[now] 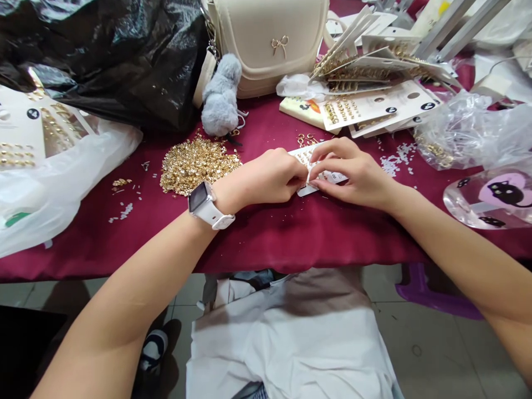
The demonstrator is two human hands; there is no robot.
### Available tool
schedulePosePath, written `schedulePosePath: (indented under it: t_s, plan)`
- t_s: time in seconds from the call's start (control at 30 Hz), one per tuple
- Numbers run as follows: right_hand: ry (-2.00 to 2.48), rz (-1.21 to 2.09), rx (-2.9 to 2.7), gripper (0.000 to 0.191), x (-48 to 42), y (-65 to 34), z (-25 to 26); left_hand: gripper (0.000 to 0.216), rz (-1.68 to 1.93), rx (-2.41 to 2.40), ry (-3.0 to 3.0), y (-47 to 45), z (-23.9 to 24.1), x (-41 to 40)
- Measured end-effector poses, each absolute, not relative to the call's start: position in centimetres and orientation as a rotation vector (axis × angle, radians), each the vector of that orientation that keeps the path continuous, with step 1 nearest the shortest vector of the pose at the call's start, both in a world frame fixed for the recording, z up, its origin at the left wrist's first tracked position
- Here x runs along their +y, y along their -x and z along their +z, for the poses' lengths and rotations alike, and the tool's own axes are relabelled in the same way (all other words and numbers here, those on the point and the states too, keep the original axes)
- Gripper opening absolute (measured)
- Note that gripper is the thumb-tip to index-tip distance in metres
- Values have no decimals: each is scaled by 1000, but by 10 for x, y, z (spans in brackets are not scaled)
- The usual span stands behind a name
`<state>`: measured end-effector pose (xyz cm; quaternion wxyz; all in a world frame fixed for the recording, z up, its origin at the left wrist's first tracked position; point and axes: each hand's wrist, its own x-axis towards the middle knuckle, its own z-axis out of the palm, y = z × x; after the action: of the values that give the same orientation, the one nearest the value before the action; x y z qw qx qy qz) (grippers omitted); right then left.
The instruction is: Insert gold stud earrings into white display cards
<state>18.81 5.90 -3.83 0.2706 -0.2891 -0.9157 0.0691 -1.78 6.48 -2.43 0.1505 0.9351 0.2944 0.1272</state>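
My left hand [266, 178], with a white smartwatch [206, 206] on its wrist, pinches the left end of a small white card [328, 177] with gold-coloured pieces on it. My right hand [353, 172] grips the card from the right, its fingertips meeting my left hand's near the card's middle. The fingers hide much of the card. A loose heap of small gold-coloured pieces [198, 165] lies on the maroon cloth [266, 244] just left of my left hand.
Behind the hands stand a beige handbag [266, 41] with a grey plush charm [221, 97] and stacks of cards with gold pieces [374, 105]. Plastic bags lie at both sides, a black one [103, 61] at back left. A clear cat-printed pouch [490, 197] lies at right.
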Motion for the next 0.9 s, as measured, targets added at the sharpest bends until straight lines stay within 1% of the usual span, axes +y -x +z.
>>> schedulePosePath:
  t_s: [0.23, 0.4, 0.63, 0.9]
  plan:
    - [742, 7, -2500, 12, 60, -187, -41, 21, 335, 855, -2705, 18, -23, 64]
    - [848, 37, -2519, 5, 61, -189, -37, 21, 276, 892, -2720, 17, -20, 63]
    - [852, 15, -2678, 20, 61, -188, -34, 21, 276, 887, -2719, 17, -20, 61]
    - [945, -27, -2537, 21, 67, -213, -12, 16, 244, 839, -2795, 19, -18, 62]
